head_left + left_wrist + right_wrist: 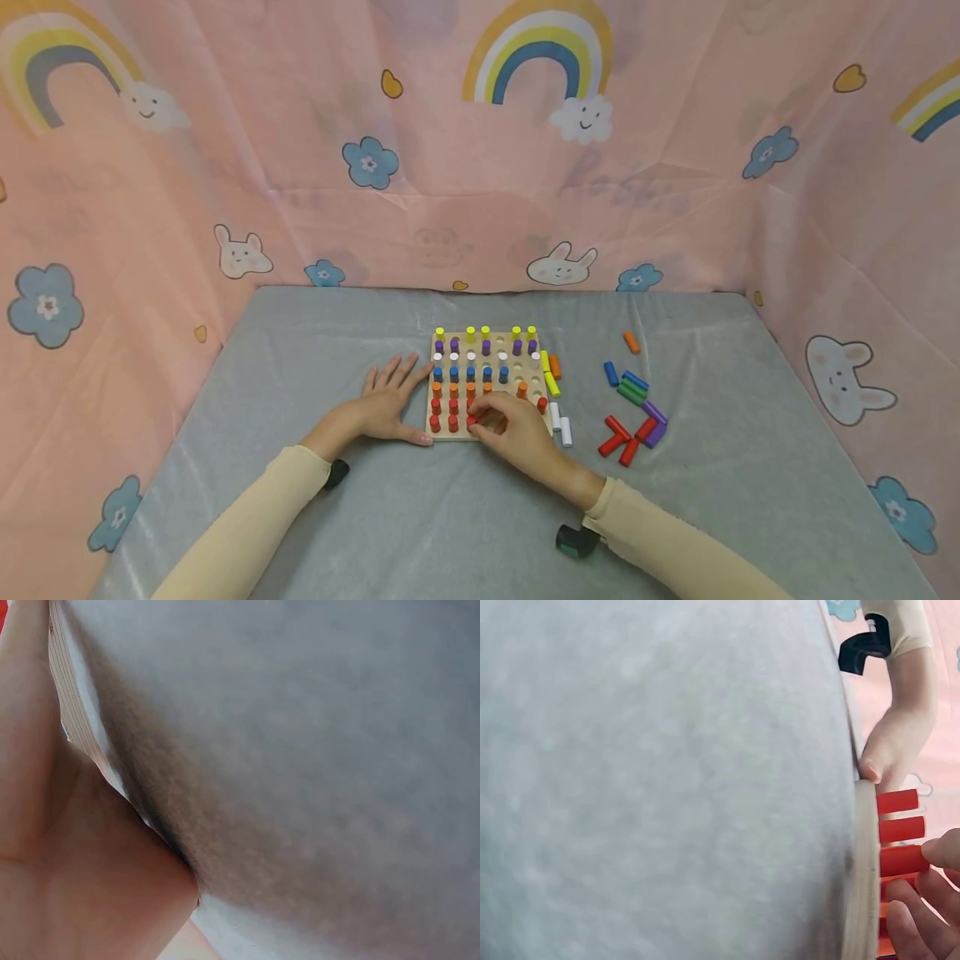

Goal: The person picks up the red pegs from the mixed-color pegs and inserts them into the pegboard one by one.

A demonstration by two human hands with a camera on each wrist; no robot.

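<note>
While left hand (382,408) rests fingers apart against board (453,437), right hand (513,429) pinches red peg (901,860), long axis upright, lower centre of head view.

Working remotely, I saw a pink curtain (465,208) rising around a grey cloth (720,358), from 8 o'clock over 12 to 4. A printed rainbow (538,32) arched near 12 o'clock, a smiling cloud (583,119) at its foot. I made out a blue flower (47,306) at 9 o'clock, a white rabbit (843,379) at 3 and a second flower (903,515) at 4.
</note>
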